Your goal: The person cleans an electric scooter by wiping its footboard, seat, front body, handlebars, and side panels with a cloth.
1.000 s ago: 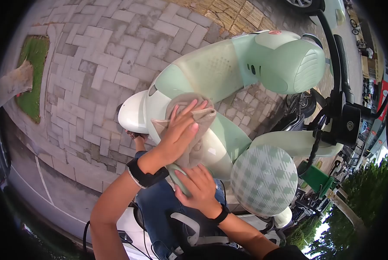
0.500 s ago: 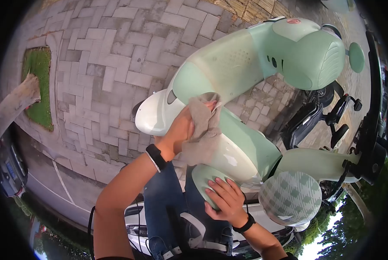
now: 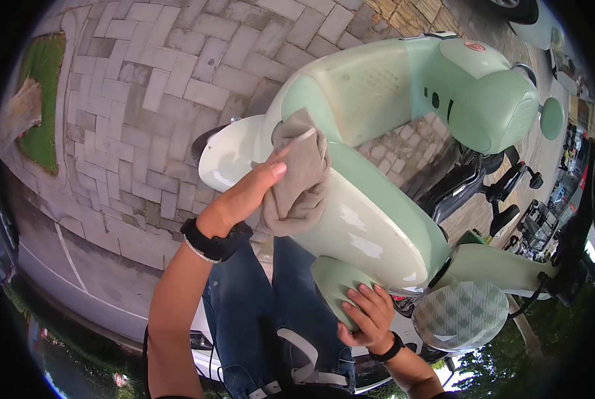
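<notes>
My left hand (image 3: 251, 189) holds a crumpled grey-brown cloth (image 3: 298, 179) against the cream and pale green bodywork of a scooter (image 3: 357, 216). Most of its fingers are hidden by the cloth; the thumb shows at the cloth's left side. The cloth lies where the cream tail meets the green panel. My right hand (image 3: 370, 316) rests on a rounded green part (image 3: 330, 282) close to my legs, its fingers laid over the surface and nothing else in it.
A round green-and-white checked piece (image 3: 462, 316) sits right of my right hand. A green mirror (image 3: 552, 118) sticks out at upper right, near black scooter parts (image 3: 457, 189). Grey brick paving (image 3: 171, 86) spreads to the left, with a grass patch (image 3: 43, 106) and tree trunk (image 3: 21, 113).
The view has shifted. My left hand and the cloth have moved a little left and up over the bodywork, and the cloth is bunched differently. My right hand stays on the rounded green part.
</notes>
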Motion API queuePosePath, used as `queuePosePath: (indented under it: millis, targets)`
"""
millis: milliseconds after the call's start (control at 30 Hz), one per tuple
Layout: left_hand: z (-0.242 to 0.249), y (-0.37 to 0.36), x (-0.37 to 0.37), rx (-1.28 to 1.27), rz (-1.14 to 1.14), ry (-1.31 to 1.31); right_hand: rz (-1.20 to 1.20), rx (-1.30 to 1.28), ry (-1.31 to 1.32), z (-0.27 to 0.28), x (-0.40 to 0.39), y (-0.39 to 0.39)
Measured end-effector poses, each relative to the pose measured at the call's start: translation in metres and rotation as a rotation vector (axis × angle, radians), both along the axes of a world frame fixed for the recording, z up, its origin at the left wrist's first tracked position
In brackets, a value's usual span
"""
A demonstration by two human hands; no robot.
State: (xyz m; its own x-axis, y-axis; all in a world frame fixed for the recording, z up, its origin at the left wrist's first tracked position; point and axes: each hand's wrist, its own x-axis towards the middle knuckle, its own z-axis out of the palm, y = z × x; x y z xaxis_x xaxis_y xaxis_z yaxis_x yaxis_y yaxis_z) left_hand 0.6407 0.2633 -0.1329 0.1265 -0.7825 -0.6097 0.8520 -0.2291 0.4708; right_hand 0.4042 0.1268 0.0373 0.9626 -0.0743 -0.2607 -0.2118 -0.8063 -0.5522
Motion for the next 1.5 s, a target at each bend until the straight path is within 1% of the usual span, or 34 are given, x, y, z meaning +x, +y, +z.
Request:
queuePosePath:
  millis: [33,67,100,167,200,267,367,400,467,533,600,633,667,700,767,833,900,933,967,1000,1033,1067,1133,1200,1267,1333,1367,1400,1467,1500]
  targets:
    - [-0.002,0.004,-0.015,-0.136,-0.075,-0.373,0.003,-0.009,0.003,0.001,0.000,0.000]
    - [0.025,-0.004,-0.018,-0.114,-0.164,-0.755,0.007,-0.018,0.004,0.001,-0.001,0.001]
    - [0.032,-0.005,-0.038,-0.014,-0.150,-0.925,0.020,-0.015,0.003,0.001,-0.001,0.001]
    - [0.020,-0.002,-0.085,0.189,0.076,-0.926,0.017,-0.037,0.015,0.002,-0.003,0.001]
    - [0.007,0.000,-0.101,0.199,0.088,-0.928,0.032,-0.033,0.012,0.002,-0.004,0.002]
    - [-0.015,0.002,-0.120,0.188,0.396,-0.807,-0.024,-0.042,0.043,0.004,-0.005,0.002]
    - [-0.035,-0.003,-0.102,0.181,0.463,-0.765,-0.005,-0.048,0.059,0.005,-0.008,0.001]
    - [-0.043,-0.007,-0.091,0.253,0.557,-0.618,0.028,-0.058,0.070,0.006,-0.009,0.000]
    - [-0.079,-0.009,-0.059,0.302,0.626,-0.311,0.044,-0.055,0.073,0.006,-0.012,0.000]
    - [-0.121,-0.004,-0.027,0.460,0.375,-0.186,0.078,-0.055,0.076,0.007,-0.018,-0.004]
    - [-0.162,-0.007,-0.003,0.487,0.307,-0.195,0.103,-0.070,0.076,0.008,-0.022,-0.005]
    - [-0.179,-0.010,0.005,0.481,0.320,-0.180,0.108,-0.073,0.079,0.009,-0.022,-0.006]
    - [-0.194,-0.014,0.010,0.496,0.266,-0.149,0.200,-0.080,0.093,0.010,-0.017,-0.008]
    - [-0.203,-0.016,0.011,0.509,0.209,-0.120,0.208,-0.086,0.107,0.010,-0.016,-0.008]
    - [-0.179,-0.013,0.012,0.487,0.186,-0.100,0.174,-0.063,0.097,0.012,-0.021,-0.007]
    - [-0.128,0.002,0.004,0.397,0.306,-0.034,0.162,-0.065,0.131,0.014,-0.023,-0.007]
    - [-0.090,0.028,-0.015,0.326,0.146,-0.218,0.124,-0.074,0.149,0.016,-0.025,-0.007]
    - [-0.068,0.041,-0.027,0.271,0.107,-0.238,0.117,-0.060,0.143,0.015,-0.027,-0.008]
    - [-0.051,0.051,-0.043,0.183,0.101,-0.402,0.100,-0.057,0.129,0.013,-0.027,-0.008]
    - [-0.033,0.056,-0.054,0.184,0.072,-0.310,0.103,-0.063,0.120,0.012,-0.028,-0.008]
    - [-0.024,0.057,-0.057,0.184,0.013,-0.384,0.104,-0.069,0.116,0.012,-0.028,-0.005]
    - [-0.027,0.055,-0.054,0.187,0.017,-0.342,0.074,-0.065,0.120,0.012,-0.029,-0.004]
    - [-0.047,0.045,-0.041,0.181,0.019,-0.309,0.073,-0.069,0.119,0.013,-0.028,-0.004]
    - [-0.083,0.023,-0.012,0.241,0.112,-0.053,0.045,-0.062,0.138,0.014,-0.025,-0.001]
    - [-0.100,0.002,0.037,0.249,-0.041,-0.052,0.060,-0.059,0.129,0.017,-0.036,0.000]
    - [-0.148,-0.022,0.055,0.342,-0.079,-0.090,0.124,-0.045,0.154,0.023,-0.047,-0.006]
    - [-0.166,-0.036,0.068,0.457,-0.164,-0.011,0.128,-0.041,0.173,0.026,-0.050,-0.006]
    - [-0.188,-0.045,0.077,0.437,-0.216,-0.021,0.131,-0.022,0.182,0.029,-0.050,-0.006]
    - [-0.229,-0.062,0.082,0.363,-0.173,0.067,0.115,0.002,0.207,0.034,-0.049,-0.005]
    - [-0.230,-0.068,0.084,0.361,-0.186,0.072,0.114,0.020,0.213,0.034,-0.048,-0.004]
